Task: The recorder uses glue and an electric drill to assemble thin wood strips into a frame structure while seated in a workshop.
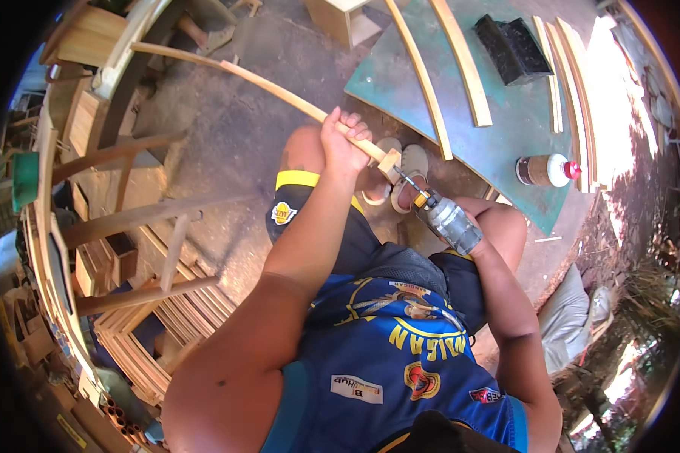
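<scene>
My left hand [343, 143] is closed round a long, thin wooden strip [279, 92], close to its near end. The strip runs away to the far left. At its near end sits a small pale wooden block [390, 164]; whether the two are joined I cannot tell. My right hand [474, 240], partly hidden behind the tool, grips a grey power drill [452, 223] in front of my right knee. The drill's thin bit points up and left at the block, and its tip seems to touch it. Both feet, in light clogs [413, 167], rest below the block.
On the floor ahead lies a green board [408, 72] carrying wooden strips [461, 60], a black open box [512, 51] and a white bottle with a red cap [555, 171]. Wooden frames [140, 340] and furniture parts crowd the left. A grey sack [567, 321] lies at right.
</scene>
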`<action>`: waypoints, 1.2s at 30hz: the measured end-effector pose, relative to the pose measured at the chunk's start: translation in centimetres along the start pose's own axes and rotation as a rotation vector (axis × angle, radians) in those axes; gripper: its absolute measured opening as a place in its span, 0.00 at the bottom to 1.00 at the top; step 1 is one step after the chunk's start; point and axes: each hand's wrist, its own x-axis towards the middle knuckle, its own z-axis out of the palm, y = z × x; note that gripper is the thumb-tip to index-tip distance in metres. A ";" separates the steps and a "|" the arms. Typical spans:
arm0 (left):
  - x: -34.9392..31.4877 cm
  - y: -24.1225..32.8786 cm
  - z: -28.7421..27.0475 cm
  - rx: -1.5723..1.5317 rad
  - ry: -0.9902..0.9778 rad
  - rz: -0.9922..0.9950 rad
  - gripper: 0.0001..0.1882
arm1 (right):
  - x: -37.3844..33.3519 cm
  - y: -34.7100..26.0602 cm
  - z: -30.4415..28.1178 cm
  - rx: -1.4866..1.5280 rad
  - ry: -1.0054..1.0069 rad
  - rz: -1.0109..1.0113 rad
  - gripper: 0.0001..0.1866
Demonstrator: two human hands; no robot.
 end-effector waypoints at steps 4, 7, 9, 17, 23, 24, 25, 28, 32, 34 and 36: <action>0.1 0.3 0.0 -0.021 -0.139 -0.094 0.24 | -0.3 0.3 0.0 -0.158 0.135 0.067 0.18; -0.1 0.3 0.7 -0.065 -0.103 -0.108 0.24 | 0.2 1.2 -0.1 -0.802 0.264 -0.169 0.10; -0.3 0.2 1.2 -0.077 -0.142 -0.119 0.24 | 0.3 1.4 -0.3 -0.577 0.327 -0.033 0.09; 0.2 0.9 0.6 -0.089 -0.135 -0.178 0.25 | -0.4 0.7 0.2 -0.859 0.261 -0.127 0.17; 0.6 1.3 0.4 -0.079 -0.058 -0.188 0.27 | -0.3 -0.7 0.9 -0.512 0.201 -0.074 0.17; 0.5 1.6 0.3 -0.066 -0.056 -0.192 0.27 | -0.1 -1.0 1.0 -0.785 0.112 -0.115 0.18; 0.5 1.9 0.2 -0.059 -0.060 -0.196 0.27 | -0.1 -0.9 1.3 -0.773 0.070 -0.137 0.19; 0.6 2.6 -0.3 -0.067 -0.069 -0.179 0.26 | 0.5 -0.7 2.0 -0.299 0.078 -0.014 0.20; 0.8 3.2 -0.9 -0.057 -0.126 -0.145 0.25 | 1.6 -0.7 2.4 0.186 -0.042 0.087 0.20; 0.7 3.3 -1.0 -0.045 -0.136 -0.141 0.25 | 1.7 -0.8 2.7 0.514 0.011 0.204 0.19; 0.6 3.2 -1.2 -0.050 -0.131 -0.141 0.24 | 1.7 -1.3 2.8 0.337 -0.068 0.116 0.19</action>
